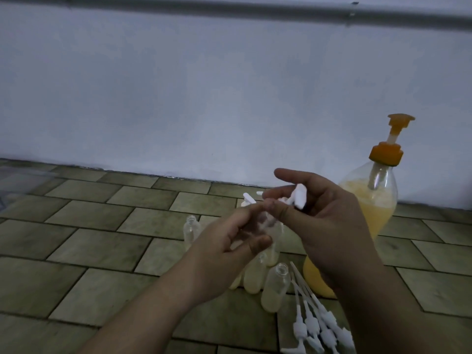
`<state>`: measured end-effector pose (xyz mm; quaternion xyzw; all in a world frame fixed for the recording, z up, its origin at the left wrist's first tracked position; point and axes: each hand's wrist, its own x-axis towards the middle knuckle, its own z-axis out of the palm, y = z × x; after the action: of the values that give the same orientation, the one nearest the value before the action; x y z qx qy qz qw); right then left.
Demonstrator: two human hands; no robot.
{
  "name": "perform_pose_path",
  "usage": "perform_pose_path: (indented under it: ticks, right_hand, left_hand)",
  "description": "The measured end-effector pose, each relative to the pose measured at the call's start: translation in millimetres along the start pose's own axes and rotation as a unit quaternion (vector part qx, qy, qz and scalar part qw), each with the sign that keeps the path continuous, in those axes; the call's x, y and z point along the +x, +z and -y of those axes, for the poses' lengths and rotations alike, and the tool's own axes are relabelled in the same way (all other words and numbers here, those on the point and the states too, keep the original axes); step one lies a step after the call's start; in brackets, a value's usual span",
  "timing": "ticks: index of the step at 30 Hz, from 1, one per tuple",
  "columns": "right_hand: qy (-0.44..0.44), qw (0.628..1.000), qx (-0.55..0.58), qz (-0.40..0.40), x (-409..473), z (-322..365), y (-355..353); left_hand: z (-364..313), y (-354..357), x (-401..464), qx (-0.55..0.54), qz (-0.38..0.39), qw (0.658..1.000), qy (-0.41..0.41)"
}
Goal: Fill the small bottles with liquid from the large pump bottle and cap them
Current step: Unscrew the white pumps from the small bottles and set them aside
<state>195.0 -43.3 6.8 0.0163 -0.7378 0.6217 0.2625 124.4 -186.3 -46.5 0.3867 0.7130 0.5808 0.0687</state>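
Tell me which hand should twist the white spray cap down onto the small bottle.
Right. The right hand already pinches the white spray cap by its top, above the small bottle that the left hand grips. The left hand is probably best left steadying the bottle while the right turns.

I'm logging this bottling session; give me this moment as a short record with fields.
setting: tiled floor by a pale wall
large pump bottle: upright, orange pump, part full of yellow liquid
left hand: grips a small bottle
right hand: holds a white spray cap at that bottle's top
open small bottles: one filled, one clear
spare caps: lying at lower right
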Motion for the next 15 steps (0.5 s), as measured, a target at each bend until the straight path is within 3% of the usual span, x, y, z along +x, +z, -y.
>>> perform_pose_path:
  ticks: [4, 8, 11, 15]
  right_hand:
    - [-0.071, 0.993, 0.024, -0.094, 0.9, 17.0, -13.4]
    - [-0.183, 0.963, -0.012, -0.197, 7.0, 21.2, -49.5]
    - [-0.155, 0.963, -0.055, -0.211, 3.8, 4.3, -92.4]
    - [-0.052, 0.961, -0.132, -0.238, -35.1, -37.0, -113.7]
  left_hand:
    - [1.7, -16.3, 12.6, -0.010, -0.014, 1.000, -0.016]
    - [5.3, -39.8, 34.3, -0.017, -0.076, 0.996, -0.041]
    - [12.0, -50.5, 53.1, 0.022, -0.111, 0.990, -0.081]
    - [20.3, -53.1, 71.1, 0.118, -0.079, 0.979, -0.149]
